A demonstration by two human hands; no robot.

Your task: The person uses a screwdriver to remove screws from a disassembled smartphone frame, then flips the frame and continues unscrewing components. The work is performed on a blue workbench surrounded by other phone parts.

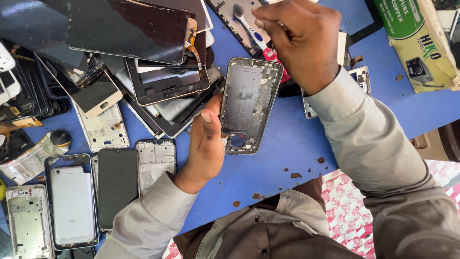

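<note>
Left hand (206, 144) clasping grey phone frame (249, 103) — right hand (299, 41) fisted round toothbrush (251, 31).

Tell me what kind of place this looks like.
Probably a phone repair bench. A heap of loose phone screens covers the blue table, the left hand holds a bare phone frame, and the right hand holds a toothbrush.

a pile of dark phone screens (129, 33) covers the blue table (297, 139).
</note>
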